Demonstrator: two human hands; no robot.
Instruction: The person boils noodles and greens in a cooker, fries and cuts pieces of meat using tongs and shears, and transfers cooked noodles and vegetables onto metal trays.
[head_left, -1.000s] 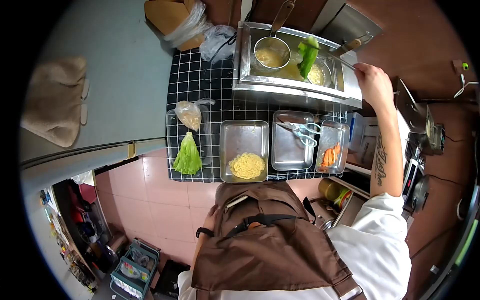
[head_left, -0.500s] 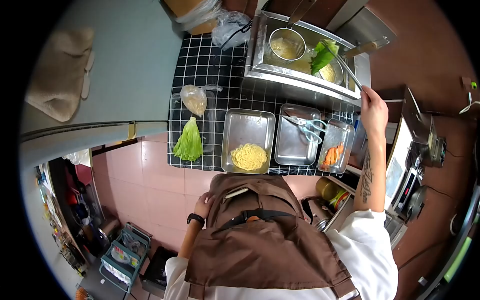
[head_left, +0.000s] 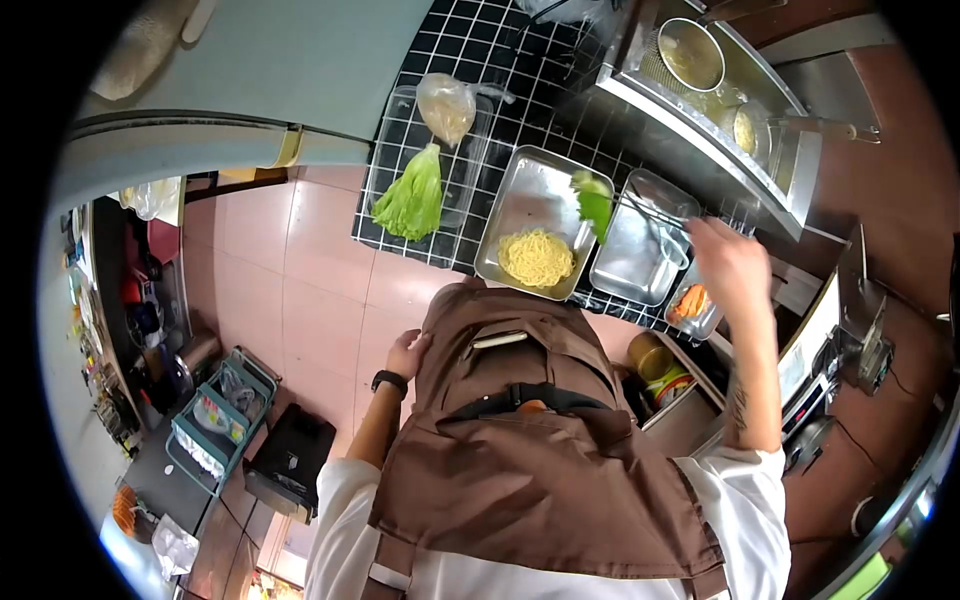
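My right hand is closed on the end of long metal tongs, above the small trays. A green leaf hangs in their tips over the right side of a metal tray with noodles in it. Beside it lies another metal tray with scissors, partly hidden by the tongs. Orange pieces sit in the smallest tray. My left hand is near the apron's left edge, its fingers partly curled with nothing visible in them.
The metal cooker at the upper right holds a strainer and a second basket with noodles. Lettuce and a tied plastic bag lie at the table's left. A green cart stands on the floor.
My right hand has carried the tongs and leaf from above the cooker to the noodle tray. The whole view has turned and shifted.
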